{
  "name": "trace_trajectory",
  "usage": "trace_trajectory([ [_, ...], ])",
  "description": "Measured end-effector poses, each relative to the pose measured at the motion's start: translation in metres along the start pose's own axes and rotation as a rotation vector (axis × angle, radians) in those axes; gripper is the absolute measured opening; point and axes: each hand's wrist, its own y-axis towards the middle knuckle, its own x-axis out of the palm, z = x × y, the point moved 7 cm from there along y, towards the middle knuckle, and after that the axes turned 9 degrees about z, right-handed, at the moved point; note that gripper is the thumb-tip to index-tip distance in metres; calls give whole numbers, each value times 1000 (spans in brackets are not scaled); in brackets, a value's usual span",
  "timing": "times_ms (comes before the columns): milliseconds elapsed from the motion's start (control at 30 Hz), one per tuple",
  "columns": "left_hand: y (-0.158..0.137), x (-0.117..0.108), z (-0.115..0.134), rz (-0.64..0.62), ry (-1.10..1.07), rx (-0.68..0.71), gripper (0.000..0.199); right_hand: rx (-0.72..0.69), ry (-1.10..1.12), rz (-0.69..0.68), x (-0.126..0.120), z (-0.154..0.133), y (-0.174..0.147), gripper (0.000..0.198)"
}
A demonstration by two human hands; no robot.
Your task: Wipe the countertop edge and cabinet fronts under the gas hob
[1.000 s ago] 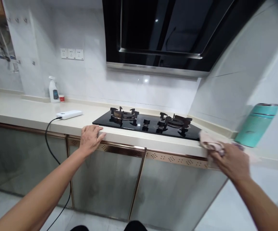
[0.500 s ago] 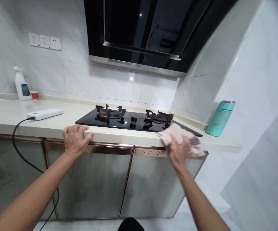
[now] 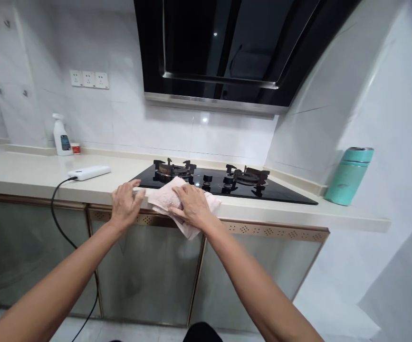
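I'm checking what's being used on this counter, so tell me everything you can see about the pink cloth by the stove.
The pink cloth is a pale, soft, towel-like rag, crumpled rather than folded. It lies on the front edge of the cream countertop, its far side at the front-left corner of the black glass hob, and one corner hangs down over the cabinet front. The right hand presses flat on top of it, covering its middle. The left hand grips the counter edge just beside it.
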Motion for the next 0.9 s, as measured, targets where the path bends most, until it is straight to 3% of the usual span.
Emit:
trace_trajectory([
  [100,5,10,60,-51,-46,267,65,69,347,-70,-9,21,2,46],
  [200,3,38,109,-252,31,488,71,250,590,61,-40,73,-5,46],
  [300,1,66,133,-393,130,540,62,413,322,250,-70,139,-38,45],
  [367,-1,79,148,-383,158,562,62,441,53,202,-67,166,-66,48],
  [433,-5,89,163,-338,155,597,63,401,-160,191,-56,173,-89,51],
  [533,-11,99,172,-281,140,603,62,326,-315,306,-44,162,-110,54],
  [633,-14,94,157,-261,130,638,65,330,-354,389,-43,154,-116,55],
  [700,-15,81,130,-271,143,664,67,320,-364,405,-44,155,-116,55],
  [900,-5,16,0,-248,227,603,77,332,-352,467,-45,170,-118,45],
])
